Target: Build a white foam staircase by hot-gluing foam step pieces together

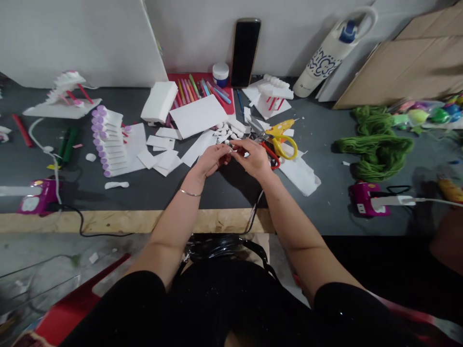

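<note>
My left hand (214, 159) and my right hand (251, 155) meet over the near middle of the dark table. Both are closed, with fingertips pinched together around something small; a speck of white shows there, but the fingers hide most of it. Just beyond them lies a heap of small white pieces (223, 131). Flat white rectangles (168, 161) spread to the left of my left hand. Close to my right hand are scissors with yellow handles (288, 147) and a red handle loop (272, 156), partly covered by the hand. A white sheet piece (300, 176) lies right of these.
A white stepped piece with purple round ends (112, 142) stands left. Colored markers (188, 90), a white jar (220, 74), a phone (245, 53) and a bottle (320, 60) line the back. Green yarn (376, 144) and a purple power socket (367, 198) are right.
</note>
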The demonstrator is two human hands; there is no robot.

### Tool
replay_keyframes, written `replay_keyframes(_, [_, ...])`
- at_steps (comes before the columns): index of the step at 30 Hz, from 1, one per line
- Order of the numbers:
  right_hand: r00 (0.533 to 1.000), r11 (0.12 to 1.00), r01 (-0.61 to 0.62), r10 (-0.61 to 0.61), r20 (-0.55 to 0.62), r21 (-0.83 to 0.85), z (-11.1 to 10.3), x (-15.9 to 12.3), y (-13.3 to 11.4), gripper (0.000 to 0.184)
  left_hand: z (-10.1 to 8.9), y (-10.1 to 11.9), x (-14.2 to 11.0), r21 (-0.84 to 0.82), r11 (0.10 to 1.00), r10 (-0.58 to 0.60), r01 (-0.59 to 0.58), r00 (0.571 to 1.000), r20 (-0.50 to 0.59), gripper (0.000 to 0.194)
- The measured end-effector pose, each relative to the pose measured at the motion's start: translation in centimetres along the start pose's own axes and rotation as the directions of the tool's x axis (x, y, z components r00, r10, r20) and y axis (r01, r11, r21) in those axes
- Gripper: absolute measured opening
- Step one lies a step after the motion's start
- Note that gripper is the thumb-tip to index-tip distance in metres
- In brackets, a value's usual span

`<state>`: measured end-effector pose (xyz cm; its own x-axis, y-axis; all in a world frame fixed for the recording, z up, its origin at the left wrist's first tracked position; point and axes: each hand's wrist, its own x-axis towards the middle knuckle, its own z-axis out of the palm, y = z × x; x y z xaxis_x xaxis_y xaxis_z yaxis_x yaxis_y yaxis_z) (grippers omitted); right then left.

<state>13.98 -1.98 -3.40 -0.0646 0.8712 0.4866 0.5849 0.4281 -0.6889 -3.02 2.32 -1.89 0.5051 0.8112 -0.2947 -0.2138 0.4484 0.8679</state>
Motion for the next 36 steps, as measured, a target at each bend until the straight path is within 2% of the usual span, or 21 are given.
replay_keyframes(5, [0.999, 1.000, -0.007, 0.006, 0.038, 0.030, 0.0, 0.0, 0.1, 0.021, -0.3, -0.4, 0.2, 0.021, 1.000, -0.005, 0.006, 0.999, -0.048, 0.028])
replay_keyframes(10, [0.995, 0.996, -0.074, 0.077, -0.057, 0.059, 0.5, 0.1, -0.1, 0.015, -1.0, -0.8, 0.5, 0.010, 0.997, 0.077, -0.077, 0.997, 0.004, 0.023])
replay_keyframes(13, [0.985, 0.989, -0.128, 0.135, -0.111, 0.069, 0.7, 0.2, -0.3, 0.013, -1.1, -1.0, 0.9, 0.015, 0.983, 0.182, -0.183, 0.983, 0.007, 0.034])
replay_keyframes(16, [0.966, 0.974, -0.205, 0.218, -0.141, 0.097, 0.8, 0.3, -0.4, 0.013, -1.2, -1.5, 1.3, 0.107, 0.945, 0.311, -0.310, 0.950, 0.009, 0.052])
replay_keyframes(18, [0.955, 0.964, -0.241, 0.257, -0.147, 0.116, 0.9, 0.3, -0.5, 0.015, -1.4, -1.9, 1.5, 0.187, 0.915, 0.362, -0.357, 0.932, 0.007, 0.055])
replay_keyframes(21, [0.958, 0.966, -0.238, 0.251, -0.142, 0.106, 1.0, 0.3, -0.6, 0.018, -1.7, -2.3, 1.7, 0.280, 0.883, 0.394, -0.378, 0.919, -0.002, 0.057])
replay_keyframes(27, [0.966, 0.973, -0.223, 0.229, -0.121, 0.061, 1.1, 0.3, -0.5, 0.023, -2.2, -2.5, 2.0, 0.352, 0.850, 0.413, -0.391, 0.910, 0.014, 0.064])
replay_keyframes(31, [0.976, 0.981, -0.190, 0.192, -0.101, 0.032, 0.9, 0.3, -0.9, 0.025, -2.3, -2.4, 2.0, 0.425, 0.791, 0.482, -0.441, 0.876, 0.013, 0.068])
replay_keyframes(36, [0.970, 0.980, -0.195, 0.199, -0.140, 0.046, 0.7, 0.3, -1.7, 0.022, -2.1, -1.9, 1.3, 0.589, 0.637, 0.588, -0.498, 0.807, 0.047, 0.065])
